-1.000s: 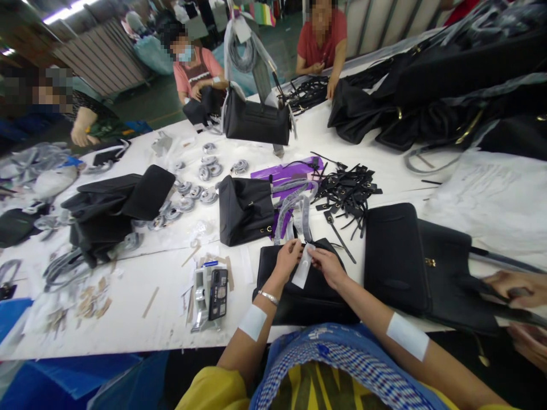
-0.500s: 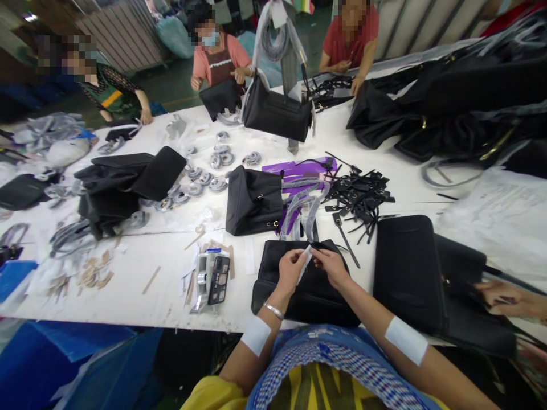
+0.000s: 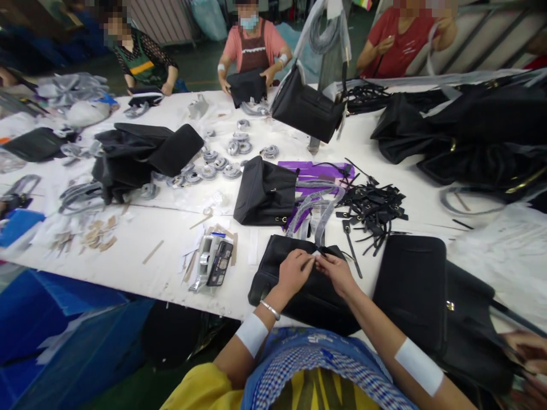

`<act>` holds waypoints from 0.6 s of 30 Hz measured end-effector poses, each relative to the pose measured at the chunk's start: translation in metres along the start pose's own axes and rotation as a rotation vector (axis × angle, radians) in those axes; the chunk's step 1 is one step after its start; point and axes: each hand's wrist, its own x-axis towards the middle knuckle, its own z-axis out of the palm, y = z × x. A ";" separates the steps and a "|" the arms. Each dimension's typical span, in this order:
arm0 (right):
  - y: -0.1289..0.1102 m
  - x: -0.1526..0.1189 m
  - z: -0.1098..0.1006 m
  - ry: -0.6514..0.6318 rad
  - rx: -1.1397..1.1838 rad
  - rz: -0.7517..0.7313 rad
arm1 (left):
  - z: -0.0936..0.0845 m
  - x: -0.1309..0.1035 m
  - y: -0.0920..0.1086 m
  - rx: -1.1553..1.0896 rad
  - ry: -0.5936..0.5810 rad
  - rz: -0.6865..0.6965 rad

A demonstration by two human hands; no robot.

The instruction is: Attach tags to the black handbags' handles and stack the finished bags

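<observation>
A black handbag [image 3: 273, 267] lies before me, its grey wrapped handle [image 3: 327, 219] standing up toward the back. Over the bag, my left hand [image 3: 296, 274] and my right hand [image 3: 337, 273] meet with fingertips pinched together. Between them shows a small white strip [image 3: 316, 254], at the lower end of the handle. Both hands are closed on this strip, and the fingers cover much of it. Just beyond stands another black handbag [image 3: 265, 192], with a purple sheet [image 3: 290, 166] behind it.
A tape dispenser [image 3: 209, 262] is at the left. Black straps with buckles [image 3: 371, 208] are heaped right of the handle. Another black bag [image 3: 410, 290] lies at the right, near a co-worker's hands [image 3: 527, 353]. One bag [image 3: 307, 105] hangs on a post. Co-workers sit across the table.
My view has shifted. The white strip, hanging long from my left fingers before, now shows only as a small piece between closer fingertips. A co-worker opposite has raised an arm.
</observation>
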 end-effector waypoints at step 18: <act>-0.049 -0.027 0.070 -0.284 -0.926 -0.268 | 0.018 -0.009 -0.015 -0.726 0.062 -0.613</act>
